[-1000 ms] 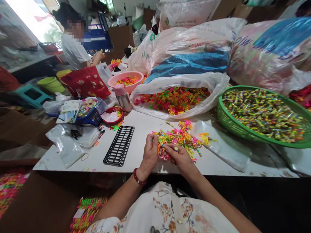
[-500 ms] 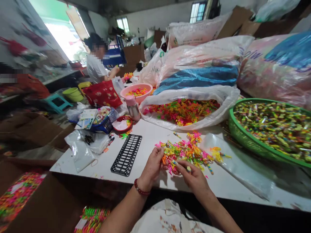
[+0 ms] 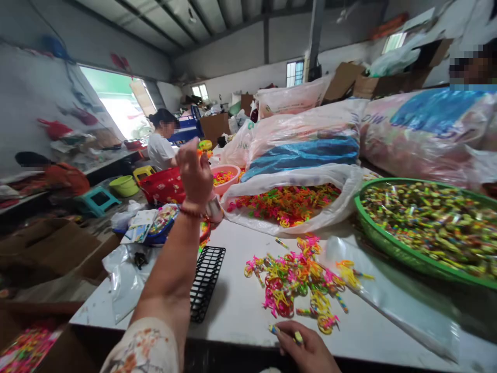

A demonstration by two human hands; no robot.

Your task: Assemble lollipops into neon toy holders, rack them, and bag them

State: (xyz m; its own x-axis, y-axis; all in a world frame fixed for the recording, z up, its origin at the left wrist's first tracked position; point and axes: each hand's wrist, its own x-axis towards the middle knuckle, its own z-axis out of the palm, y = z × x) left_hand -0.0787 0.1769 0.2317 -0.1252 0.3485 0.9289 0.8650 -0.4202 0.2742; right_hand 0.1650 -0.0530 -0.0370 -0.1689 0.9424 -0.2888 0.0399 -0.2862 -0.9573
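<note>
My left hand (image 3: 196, 173), with a red bead bracelet (image 3: 191, 208) at the wrist, is raised in front of the red bag and the thermos. Its fingers are smeared by motion, so what it holds, if anything, is unclear. At the table's front edge, my right hand (image 3: 306, 347) is closed on a small patterned tube (image 3: 274, 329); a yellow end also shows among its fingers. Beyond that hand lies a loose pile of bright plastic pieces (image 3: 289, 280) in pink, yellow, orange and green, with similar tubes mixed in. A black plastic grid (image 3: 209, 274) is partly behind my left forearm.
An open white sack (image 3: 291, 225) of coloured pieces lies behind the pile. On the right stand a green basket (image 3: 361, 223) full of small wrapped tubes and a clear plastic bag (image 3: 411, 311). Several people are in the background. A blue basket (image 3: 155, 238) sits left.
My left hand has left the pile and risen up and to the left. My right hand has drawn back to the table edge, still holding a tube. The view has tilted upward.
</note>
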